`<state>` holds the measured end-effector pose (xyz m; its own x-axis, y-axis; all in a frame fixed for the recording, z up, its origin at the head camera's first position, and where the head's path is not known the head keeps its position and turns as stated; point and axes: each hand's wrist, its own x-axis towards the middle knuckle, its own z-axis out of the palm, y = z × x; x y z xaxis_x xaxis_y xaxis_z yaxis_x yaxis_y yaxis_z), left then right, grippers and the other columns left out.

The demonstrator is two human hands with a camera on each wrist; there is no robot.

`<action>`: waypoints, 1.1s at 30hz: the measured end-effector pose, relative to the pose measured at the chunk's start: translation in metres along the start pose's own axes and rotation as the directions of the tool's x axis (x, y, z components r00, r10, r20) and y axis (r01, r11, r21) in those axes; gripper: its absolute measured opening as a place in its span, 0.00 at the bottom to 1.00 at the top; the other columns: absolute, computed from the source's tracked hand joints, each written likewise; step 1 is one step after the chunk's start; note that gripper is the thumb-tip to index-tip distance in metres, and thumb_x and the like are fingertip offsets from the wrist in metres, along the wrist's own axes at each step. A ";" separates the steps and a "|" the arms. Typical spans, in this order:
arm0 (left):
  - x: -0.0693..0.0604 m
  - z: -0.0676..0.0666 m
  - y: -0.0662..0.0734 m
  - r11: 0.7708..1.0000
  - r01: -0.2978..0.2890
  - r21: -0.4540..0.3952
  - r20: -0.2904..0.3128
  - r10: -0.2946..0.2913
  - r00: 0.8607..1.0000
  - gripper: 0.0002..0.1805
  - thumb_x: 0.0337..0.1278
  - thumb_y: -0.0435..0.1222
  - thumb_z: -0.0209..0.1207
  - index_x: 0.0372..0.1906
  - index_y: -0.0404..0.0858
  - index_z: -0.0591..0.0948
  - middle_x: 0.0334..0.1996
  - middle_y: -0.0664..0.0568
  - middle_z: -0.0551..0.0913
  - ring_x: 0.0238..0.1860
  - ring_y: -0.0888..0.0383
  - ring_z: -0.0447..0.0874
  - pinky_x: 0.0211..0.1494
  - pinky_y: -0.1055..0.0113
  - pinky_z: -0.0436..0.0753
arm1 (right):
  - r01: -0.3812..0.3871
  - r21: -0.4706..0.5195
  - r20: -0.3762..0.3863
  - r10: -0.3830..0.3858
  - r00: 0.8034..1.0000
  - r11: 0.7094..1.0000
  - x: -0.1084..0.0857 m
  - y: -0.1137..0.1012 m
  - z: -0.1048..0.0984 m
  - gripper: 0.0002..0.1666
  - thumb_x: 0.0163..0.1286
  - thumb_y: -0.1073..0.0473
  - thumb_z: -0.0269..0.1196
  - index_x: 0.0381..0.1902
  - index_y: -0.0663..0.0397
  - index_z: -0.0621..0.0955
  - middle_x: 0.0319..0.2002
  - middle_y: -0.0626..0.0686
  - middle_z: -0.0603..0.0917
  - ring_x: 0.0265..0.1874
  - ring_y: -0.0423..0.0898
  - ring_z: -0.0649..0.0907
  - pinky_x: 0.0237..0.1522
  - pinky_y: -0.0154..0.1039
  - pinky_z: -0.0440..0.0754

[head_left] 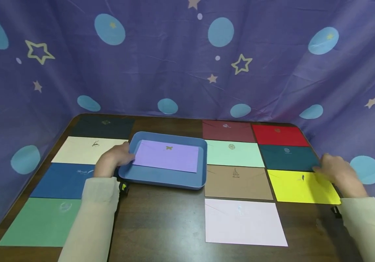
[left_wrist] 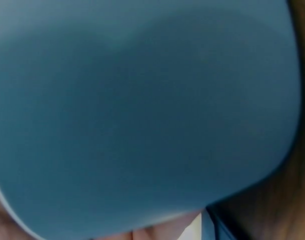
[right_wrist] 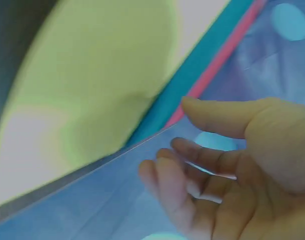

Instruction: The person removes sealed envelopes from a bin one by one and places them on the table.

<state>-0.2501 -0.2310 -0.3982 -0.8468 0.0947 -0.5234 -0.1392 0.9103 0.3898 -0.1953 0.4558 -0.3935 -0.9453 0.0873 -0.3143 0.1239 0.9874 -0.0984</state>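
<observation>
My left hand (head_left: 117, 157) grips the left edge of a blue tray (head_left: 164, 179). In the left wrist view the tray's smooth blue surface (left_wrist: 142, 125) fills most of the picture, with bits of fingers (left_wrist: 167, 229) showing past its rim. A lilac envelope (head_left: 166, 157) with a gold butterfly mark lies inside the tray. Off to the right, my right hand (head_left: 336, 169) hovers by the far right corner of a yellow envelope (head_left: 292, 191). The right wrist view shows that hand (right_wrist: 232, 170) with thumb and fingers loosely bent and apart, holding nothing.
Left of the tray lie dark green, cream (head_left: 76, 149), blue (head_left: 59, 182) and green (head_left: 36, 222) envelopes. On the right are maroon, mint (head_left: 233, 156), brown (head_left: 236, 187), pale pink (head_left: 243, 225), red (head_left: 282, 138) and teal (head_left: 289, 160) envelopes. A purple curtain (head_left: 174, 58) surrounds the wooden table (head_left: 158, 218).
</observation>
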 end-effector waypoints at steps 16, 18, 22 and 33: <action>-0.001 0.001 -0.007 1.000 -0.005 -0.021 -0.007 0.005 1.000 0.40 0.79 0.39 0.47 0.78 0.15 0.48 0.71 0.18 0.64 0.57 0.34 0.75 0.62 0.38 0.79 | 0.568 0.220 -0.270 -0.510 0.817 0.793 0.018 -0.227 -0.011 0.09 0.76 0.59 0.67 0.48 0.58 0.82 0.42 0.53 0.87 0.40 0.49 0.84 0.46 0.50 0.82; 0.000 0.001 -0.008 1.000 -0.014 -0.017 -0.009 0.014 1.000 0.40 0.79 0.40 0.47 0.78 0.15 0.48 0.72 0.18 0.63 0.58 0.34 0.75 0.63 0.37 0.78 | 0.638 0.226 -0.283 -0.577 0.766 0.736 0.019 -0.255 -0.006 0.10 0.75 0.60 0.69 0.48 0.59 0.83 0.44 0.54 0.87 0.42 0.50 0.86 0.47 0.49 0.84; 0.001 0.001 -0.007 1.000 -0.029 -0.002 -0.013 0.029 0.999 0.41 0.79 0.40 0.46 0.79 0.15 0.47 0.73 0.17 0.62 0.62 0.34 0.74 0.66 0.37 0.75 | 0.746 0.208 -0.269 -0.697 0.665 0.632 0.024 -0.303 0.006 0.15 0.73 0.62 0.70 0.53 0.64 0.84 0.48 0.59 0.88 0.47 0.54 0.88 0.51 0.50 0.86; 0.003 0.001 -0.005 0.999 -0.051 -0.001 -0.017 0.051 0.999 0.40 0.79 0.40 0.46 0.78 0.14 0.48 0.72 0.17 0.63 0.62 0.33 0.75 0.66 0.38 0.76 | 0.667 -0.028 -0.079 -0.667 0.741 0.744 0.038 -0.367 0.035 0.27 0.73 0.55 0.71 0.63 0.65 0.82 0.60 0.60 0.85 0.65 0.57 0.80 0.68 0.52 0.77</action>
<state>-0.2511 -0.2344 -0.4022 -0.8615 0.1339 -0.4898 -0.0964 0.9039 0.4168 -0.2663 0.0920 -0.4024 -0.8067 -0.5837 -0.0930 -0.5470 0.7969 -0.2565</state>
